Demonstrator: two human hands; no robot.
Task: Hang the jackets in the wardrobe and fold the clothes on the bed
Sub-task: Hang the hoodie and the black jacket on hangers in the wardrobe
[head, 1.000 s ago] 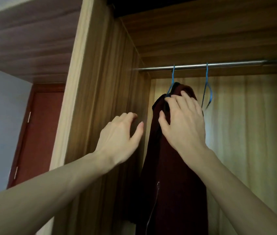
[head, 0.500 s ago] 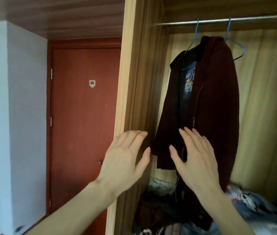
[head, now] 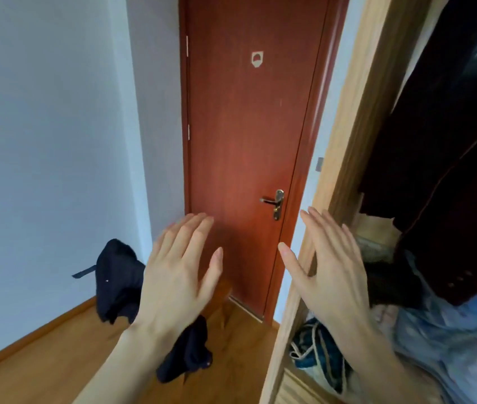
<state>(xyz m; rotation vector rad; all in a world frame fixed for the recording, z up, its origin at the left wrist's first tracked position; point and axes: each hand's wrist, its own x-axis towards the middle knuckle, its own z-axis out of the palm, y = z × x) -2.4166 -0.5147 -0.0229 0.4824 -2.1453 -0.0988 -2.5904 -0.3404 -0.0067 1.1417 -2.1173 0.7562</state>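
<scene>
Hands spread empty, left (head: 177, 275), right (head: 329, 272), maroon jacket (head: 447, 176) hanging right of both

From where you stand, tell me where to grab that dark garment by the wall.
Take the dark garment at its raised top bunch with the left hand, coming from above and its right. It is heaped over something hidden, and that hump seems easiest to pinch.
</scene>
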